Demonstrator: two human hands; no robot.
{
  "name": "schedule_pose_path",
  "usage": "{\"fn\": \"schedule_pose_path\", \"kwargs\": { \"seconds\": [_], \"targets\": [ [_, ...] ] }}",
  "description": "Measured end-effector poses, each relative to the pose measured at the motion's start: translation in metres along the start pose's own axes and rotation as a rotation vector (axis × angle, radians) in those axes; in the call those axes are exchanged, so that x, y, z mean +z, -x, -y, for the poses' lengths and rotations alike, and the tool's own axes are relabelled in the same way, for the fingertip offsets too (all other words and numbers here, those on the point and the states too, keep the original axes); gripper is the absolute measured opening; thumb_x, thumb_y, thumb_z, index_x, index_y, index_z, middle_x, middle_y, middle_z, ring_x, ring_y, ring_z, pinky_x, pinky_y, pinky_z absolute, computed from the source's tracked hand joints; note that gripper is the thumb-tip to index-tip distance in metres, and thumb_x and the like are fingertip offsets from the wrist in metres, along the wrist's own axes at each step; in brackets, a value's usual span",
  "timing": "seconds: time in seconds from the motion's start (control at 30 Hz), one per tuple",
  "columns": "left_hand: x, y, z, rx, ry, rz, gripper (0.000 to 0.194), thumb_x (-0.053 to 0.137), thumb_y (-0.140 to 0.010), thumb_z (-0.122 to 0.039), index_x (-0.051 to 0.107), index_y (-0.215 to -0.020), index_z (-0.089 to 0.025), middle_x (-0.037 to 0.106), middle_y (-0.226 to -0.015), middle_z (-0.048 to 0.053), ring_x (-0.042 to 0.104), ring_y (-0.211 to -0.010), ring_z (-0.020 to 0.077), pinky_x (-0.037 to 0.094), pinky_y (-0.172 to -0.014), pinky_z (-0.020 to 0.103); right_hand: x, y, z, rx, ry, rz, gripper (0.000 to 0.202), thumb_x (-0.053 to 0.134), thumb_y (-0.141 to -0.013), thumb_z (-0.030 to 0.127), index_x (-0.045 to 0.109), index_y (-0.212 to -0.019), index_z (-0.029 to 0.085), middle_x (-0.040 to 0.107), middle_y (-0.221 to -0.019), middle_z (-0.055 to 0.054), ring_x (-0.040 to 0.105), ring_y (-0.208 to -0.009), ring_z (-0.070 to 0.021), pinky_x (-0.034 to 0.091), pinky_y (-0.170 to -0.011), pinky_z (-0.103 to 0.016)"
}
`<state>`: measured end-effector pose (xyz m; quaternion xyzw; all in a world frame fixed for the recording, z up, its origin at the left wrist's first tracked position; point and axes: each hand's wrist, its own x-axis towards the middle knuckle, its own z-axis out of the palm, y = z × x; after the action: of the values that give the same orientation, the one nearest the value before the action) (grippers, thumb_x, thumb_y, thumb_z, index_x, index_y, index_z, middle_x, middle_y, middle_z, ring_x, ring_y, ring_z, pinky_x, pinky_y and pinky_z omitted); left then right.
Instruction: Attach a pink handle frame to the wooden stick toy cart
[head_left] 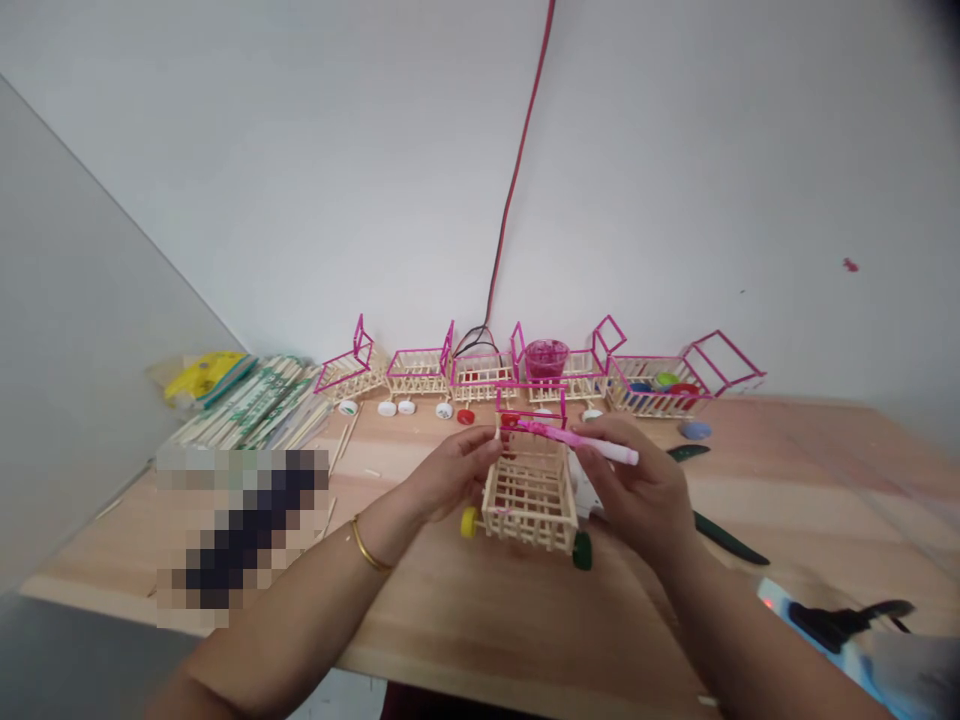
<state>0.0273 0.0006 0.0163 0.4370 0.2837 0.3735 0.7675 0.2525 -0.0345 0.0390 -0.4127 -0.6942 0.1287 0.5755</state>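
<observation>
In front of me is a miniature cart (529, 500) built from thin wooden sticks, with bottle-cap wheels, one yellow (469, 522) and one green (583, 550) in sight. Its raised handle frame is pink along the top, while the basket is mostly bare wood. My left hand (454, 470) pinches the cart at its left side near the handle. A paintbrush (592, 443) with a white, pink-stained handle is in my right hand (637, 490), its pink tip against the handle frame's lower bar. The bristles are blurred.
Behind stands a row of similar pink-edged carts (416, 372) along the wall. A cup of pink paint (547, 360) sits in one of them. Bundled sticks (262, 405) and a yellow bag (206, 378) lie left. A dark-green blade-shaped object (729, 538) and a black-handled tool (847, 622) are right.
</observation>
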Motion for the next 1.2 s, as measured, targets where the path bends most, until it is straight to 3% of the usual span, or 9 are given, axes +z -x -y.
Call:
{"fn": "schedule_pose_path", "kwargs": {
  "seconds": [0.23, 0.43, 0.67, 0.97, 1.07, 1.2],
  "targets": [
    [0.0023, 0.0022, 0.0035, 0.094, -0.174, -0.044, 0.056, 0.081, -0.076, -0.054, 0.066, -0.118, -0.020, 0.069, -0.099, 0.006, 0.068, -0.081, 0.0181, 0.053, -0.075, 0.030, -0.0006, 0.0012, 0.0045, -0.123, 0.090, -0.002, 0.017, 0.066, -0.091, 0.020, 0.071, -0.105, 0.028, 0.075, -0.094, -0.004, 0.069, -0.086, -0.0218, 0.053, -0.075, -0.035],
    [0.0060, 0.0045, 0.0011, 0.075, -0.230, -0.045, 0.062, 0.080, -0.076, -0.056, 0.062, -0.123, -0.019, 0.067, -0.100, 0.006, 0.066, -0.079, 0.0170, 0.053, -0.069, 0.028, -0.0007, 0.0004, 0.0062, -0.208, 0.138, 0.020, 0.016, 0.066, -0.091, 0.018, 0.069, -0.105, 0.025, 0.073, -0.090, -0.004, 0.067, -0.084, -0.0197, 0.053, -0.073, -0.032],
    [0.0052, 0.0042, 0.0012, 0.089, -0.231, -0.032, 0.058, 0.079, -0.078, -0.054, 0.062, -0.121, -0.019, 0.068, -0.102, 0.007, 0.067, -0.086, 0.0197, 0.053, -0.074, 0.030, 0.0003, -0.0004, 0.0053, -0.206, 0.152, 0.012, 0.015, 0.066, -0.091, 0.018, 0.069, -0.105, 0.025, 0.073, -0.092, -0.004, 0.067, -0.087, -0.0208, 0.053, -0.075, -0.033],
    [-0.0001, 0.0009, 0.0059, 0.056, -0.169, -0.058, 0.058, 0.081, -0.075, -0.057, 0.063, -0.115, -0.020, 0.064, -0.092, 0.003, 0.061, -0.069, 0.0120, 0.052, -0.072, 0.030, -0.0051, -0.0004, -0.0013, -0.162, 0.185, -0.072, 0.014, 0.067, -0.091, 0.019, 0.069, -0.103, 0.025, 0.072, -0.091, -0.003, 0.066, -0.082, -0.0191, 0.052, -0.075, -0.033],
    [0.0004, 0.0010, 0.0055, 0.063, -0.168, -0.047, 0.057, 0.081, -0.076, -0.056, 0.063, -0.117, -0.020, 0.065, -0.098, 0.004, 0.063, -0.073, 0.0131, 0.052, -0.073, 0.030, -0.0054, 0.0004, -0.0005, -0.169, 0.175, -0.051, 0.013, 0.066, -0.091, 0.019, 0.069, -0.103, 0.025, 0.072, -0.091, -0.004, 0.066, -0.084, -0.0195, 0.053, -0.074, -0.032],
    [0.0019, 0.0015, 0.0046, 0.075, -0.190, -0.035, 0.060, 0.080, -0.076, -0.056, 0.063, -0.120, -0.019, 0.066, -0.091, 0.004, 0.063, -0.076, 0.0147, 0.051, -0.073, 0.029, -0.0044, 0.0008, 0.0003, -0.172, 0.165, -0.012, 0.015, 0.067, -0.091, 0.018, 0.069, -0.103, 0.026, 0.073, -0.091, -0.003, 0.066, -0.086, -0.0191, 0.052, -0.074, -0.031]
  ]
}}
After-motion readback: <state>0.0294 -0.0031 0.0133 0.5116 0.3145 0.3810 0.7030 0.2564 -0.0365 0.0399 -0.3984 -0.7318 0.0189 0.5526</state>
